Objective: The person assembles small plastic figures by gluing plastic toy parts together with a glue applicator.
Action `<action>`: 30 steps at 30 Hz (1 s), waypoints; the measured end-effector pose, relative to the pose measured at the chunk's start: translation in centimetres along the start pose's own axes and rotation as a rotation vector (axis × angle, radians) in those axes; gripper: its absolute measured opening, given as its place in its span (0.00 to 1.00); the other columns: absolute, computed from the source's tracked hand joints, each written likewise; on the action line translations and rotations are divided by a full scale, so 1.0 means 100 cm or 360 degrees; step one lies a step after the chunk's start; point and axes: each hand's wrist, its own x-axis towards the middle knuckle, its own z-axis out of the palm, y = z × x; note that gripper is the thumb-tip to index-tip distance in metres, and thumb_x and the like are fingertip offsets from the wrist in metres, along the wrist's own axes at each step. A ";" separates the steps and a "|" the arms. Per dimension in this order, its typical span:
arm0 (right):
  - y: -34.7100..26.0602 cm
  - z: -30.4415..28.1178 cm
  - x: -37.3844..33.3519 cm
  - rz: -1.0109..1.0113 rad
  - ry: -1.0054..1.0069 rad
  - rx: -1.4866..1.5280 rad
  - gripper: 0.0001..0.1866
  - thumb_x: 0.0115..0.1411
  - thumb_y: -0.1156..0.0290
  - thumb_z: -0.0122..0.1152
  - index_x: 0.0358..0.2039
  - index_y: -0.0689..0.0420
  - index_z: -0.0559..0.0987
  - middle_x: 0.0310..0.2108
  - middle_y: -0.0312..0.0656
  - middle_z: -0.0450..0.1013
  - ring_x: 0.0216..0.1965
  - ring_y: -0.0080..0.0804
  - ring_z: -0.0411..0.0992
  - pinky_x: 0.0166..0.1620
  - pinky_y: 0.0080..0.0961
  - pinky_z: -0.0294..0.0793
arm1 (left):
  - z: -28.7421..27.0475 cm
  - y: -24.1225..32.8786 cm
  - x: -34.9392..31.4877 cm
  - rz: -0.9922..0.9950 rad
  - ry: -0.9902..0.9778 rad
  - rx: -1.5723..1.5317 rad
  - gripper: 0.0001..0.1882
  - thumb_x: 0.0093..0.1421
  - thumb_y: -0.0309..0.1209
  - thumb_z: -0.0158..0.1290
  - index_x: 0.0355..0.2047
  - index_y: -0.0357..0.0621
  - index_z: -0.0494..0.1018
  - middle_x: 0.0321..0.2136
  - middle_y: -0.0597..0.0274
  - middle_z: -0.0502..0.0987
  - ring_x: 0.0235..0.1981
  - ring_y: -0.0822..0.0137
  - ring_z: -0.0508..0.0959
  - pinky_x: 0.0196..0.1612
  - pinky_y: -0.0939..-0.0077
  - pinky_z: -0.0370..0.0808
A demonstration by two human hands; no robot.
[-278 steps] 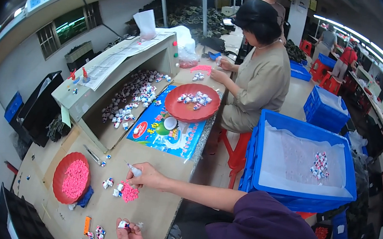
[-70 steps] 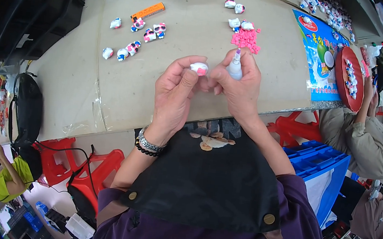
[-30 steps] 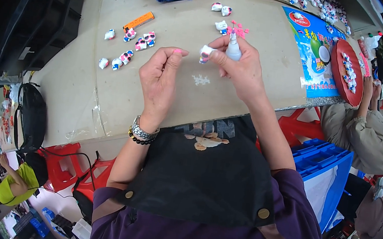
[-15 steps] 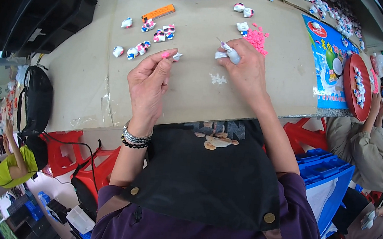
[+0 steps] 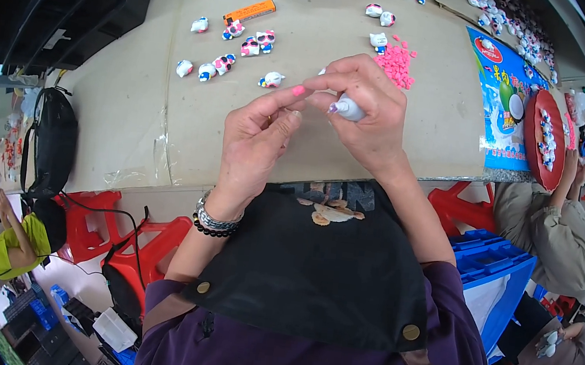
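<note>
A small pink piece (image 5: pixel 298 91) rests on the index fingertip of my left hand (image 5: pixel 253 138), with the thumb just below it. My right hand (image 5: pixel 372 116) grips a small white squeeze bottle (image 5: pixel 348 108) in its curled fingers. Its outstretched fingertips reach over to the pink piece, right beside it or touching it. A white bit shows past those fingers, too covered to name. Just beyond my left fingers lies a small white and blue figurine (image 5: pixel 271 79). Several finished-looking pink, white and blue figurines (image 5: pixel 250 46) lie farther left.
A heap of pink pieces (image 5: pixel 396 66) lies beyond my right hand, beside a white figurine (image 5: pixel 378 42). An orange box (image 5: pixel 250 12) lies at the far left. On the right are a blue printed sheet (image 5: pixel 493 97) and a red plate (image 5: pixel 536 149); a person sits there.
My left hand has moved right, and my right hand has come left, so they meet. The figurine by my left fingers is now uncovered. The bottle's tip has turned to the left.
</note>
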 end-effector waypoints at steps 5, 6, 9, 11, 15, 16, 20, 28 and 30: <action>-0.004 -0.002 -0.004 -0.0072 0.0050 -0.0135 0.11 0.44 0.78 0.72 0.30 0.58 0.82 0.29 0.40 0.74 0.29 0.27 0.74 0.28 0.22 0.72 | 0.007 -0.001 0.004 0.0460 0.0063 0.0745 0.21 0.57 0.15 0.50 0.51 0.39 0.74 0.34 0.61 0.78 0.28 0.75 0.72 0.29 0.82 0.69; -0.005 -0.002 -0.005 -0.0042 0.0097 -0.0123 0.10 0.44 0.78 0.72 0.30 0.58 0.81 0.29 0.40 0.74 0.28 0.27 0.74 0.28 0.22 0.72 | 0.007 -0.002 0.006 0.0663 0.0050 0.0928 0.22 0.56 0.13 0.50 0.51 0.40 0.74 0.34 0.58 0.78 0.29 0.72 0.74 0.31 0.80 0.70; -0.005 -0.001 -0.006 0.0009 0.0165 -0.0102 0.10 0.45 0.78 0.72 0.29 0.59 0.81 0.27 0.40 0.75 0.28 0.27 0.74 0.28 0.22 0.72 | 0.016 -0.002 0.007 0.0855 0.0092 0.1057 0.25 0.53 0.11 0.49 0.52 0.40 0.73 0.35 0.53 0.77 0.31 0.65 0.77 0.32 0.77 0.72; -0.006 0.001 -0.006 0.0031 0.0188 -0.0098 0.09 0.46 0.78 0.72 0.29 0.59 0.80 0.27 0.41 0.75 0.28 0.27 0.74 0.28 0.22 0.72 | 0.019 -0.002 0.007 0.0932 0.0093 0.1160 0.26 0.53 0.11 0.49 0.53 0.40 0.73 0.35 0.52 0.77 0.31 0.63 0.77 0.33 0.76 0.73; -0.010 0.001 -0.007 0.0073 0.0207 -0.0061 0.12 0.42 0.81 0.70 0.29 0.60 0.78 0.28 0.41 0.77 0.28 0.32 0.77 0.29 0.22 0.76 | 0.022 -0.005 0.005 0.0973 0.0110 0.1264 0.30 0.50 0.09 0.48 0.55 0.41 0.71 0.36 0.50 0.77 0.32 0.58 0.78 0.35 0.71 0.75; -0.011 0.000 -0.007 0.0100 0.0186 -0.0049 0.12 0.43 0.81 0.69 0.30 0.60 0.78 0.29 0.42 0.77 0.29 0.32 0.77 0.30 0.22 0.76 | 0.023 -0.006 0.005 0.0974 0.0108 0.1262 0.30 0.50 0.09 0.48 0.55 0.41 0.71 0.36 0.50 0.77 0.32 0.58 0.78 0.35 0.71 0.75; -0.013 -0.003 -0.010 0.0197 0.0137 -0.0063 0.13 0.43 0.81 0.69 0.31 0.61 0.79 0.29 0.42 0.77 0.28 0.32 0.77 0.30 0.22 0.76 | 0.026 -0.007 0.005 0.1095 0.0136 0.1496 0.33 0.48 0.09 0.47 0.57 0.42 0.68 0.37 0.51 0.77 0.33 0.56 0.78 0.36 0.69 0.76; -0.010 -0.002 -0.013 0.0277 0.0172 -0.0103 0.09 0.47 0.83 0.66 0.31 0.60 0.80 0.27 0.38 0.77 0.26 0.24 0.74 0.30 0.19 0.73 | 0.024 -0.008 0.006 0.1007 0.0112 0.1595 0.36 0.45 0.09 0.45 0.57 0.43 0.68 0.39 0.52 0.76 0.35 0.54 0.78 0.37 0.66 0.76; -0.009 -0.002 -0.013 0.0278 0.0163 -0.0126 0.10 0.46 0.81 0.66 0.31 0.60 0.79 0.27 0.39 0.77 0.27 0.27 0.76 0.30 0.22 0.75 | 0.024 -0.009 0.006 0.1008 0.0090 0.1583 0.35 0.45 0.09 0.45 0.57 0.42 0.69 0.39 0.53 0.76 0.35 0.54 0.78 0.37 0.66 0.76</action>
